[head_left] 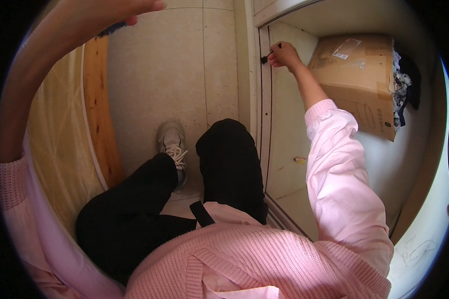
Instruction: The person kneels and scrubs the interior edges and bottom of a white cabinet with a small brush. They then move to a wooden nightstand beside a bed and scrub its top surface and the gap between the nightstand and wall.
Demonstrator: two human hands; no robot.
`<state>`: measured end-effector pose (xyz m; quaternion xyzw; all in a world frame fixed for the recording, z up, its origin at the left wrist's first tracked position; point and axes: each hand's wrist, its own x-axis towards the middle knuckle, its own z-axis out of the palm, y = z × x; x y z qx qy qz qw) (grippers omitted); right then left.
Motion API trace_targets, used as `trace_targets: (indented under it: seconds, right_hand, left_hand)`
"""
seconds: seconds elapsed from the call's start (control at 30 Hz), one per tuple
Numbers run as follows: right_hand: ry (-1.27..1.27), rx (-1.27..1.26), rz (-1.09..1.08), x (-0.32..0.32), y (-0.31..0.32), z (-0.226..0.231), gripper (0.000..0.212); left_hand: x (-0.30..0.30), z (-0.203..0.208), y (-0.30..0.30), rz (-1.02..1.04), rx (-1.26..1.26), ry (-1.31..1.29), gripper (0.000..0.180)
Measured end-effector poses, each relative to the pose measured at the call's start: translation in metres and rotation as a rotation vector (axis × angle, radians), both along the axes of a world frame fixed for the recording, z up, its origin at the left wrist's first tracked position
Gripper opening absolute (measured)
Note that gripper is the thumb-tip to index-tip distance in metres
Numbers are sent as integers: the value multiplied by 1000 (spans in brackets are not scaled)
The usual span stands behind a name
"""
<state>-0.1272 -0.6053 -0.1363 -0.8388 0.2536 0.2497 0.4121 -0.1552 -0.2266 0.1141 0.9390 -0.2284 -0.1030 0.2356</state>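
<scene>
In view: 2 hands, 1 small blk item (264, 60), 1 cardboard box (354, 74), 1 shoe (171, 137), 1 tiny yellow thing (300, 160). R hand (285, 55): arm stretched to far right, fingers pinched tog. on the blk item, at the left edge of the open cupboard (289, 114). L hand (110, 11): arm raised, far left, cut off by upper edge; dk blue frayed cloth (112, 29) just under it, can't tell if fingers grip it. Box is in cupboard, right of R hand, w/ fabric (400, 82) poking out its right end. Yellow thing's nearer.
</scene>
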Motion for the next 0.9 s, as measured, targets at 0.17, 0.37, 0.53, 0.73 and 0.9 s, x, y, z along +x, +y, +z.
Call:
trace_targets:
  seconds: [0.17, 0.37, 0.53, 0.73, 0.9]
  right_hand:
    - [336, -43, 230, -34, 8, -8, 21]
    - [207, 71, 107, -41, 6, 5, 20]
    - [206, -6, 191, -55, 13, 1, 20]
    - [223, 116, 12, -68, 4, 6, 19]
    - [-31, 49, -42, -47, -5, 3, 18]
  left_hand:
    - [4, -1, 4, 4, -30, 45, 24]
    - [0, -1, 1, 9, 8, -3, 22]
    - [-1, 4, -2, 15, 51, -17, 20]
    - [1, 2, -2, -25, 79, -36, 21]
    - [0, 0, -3, 7, 68, -30, 21]
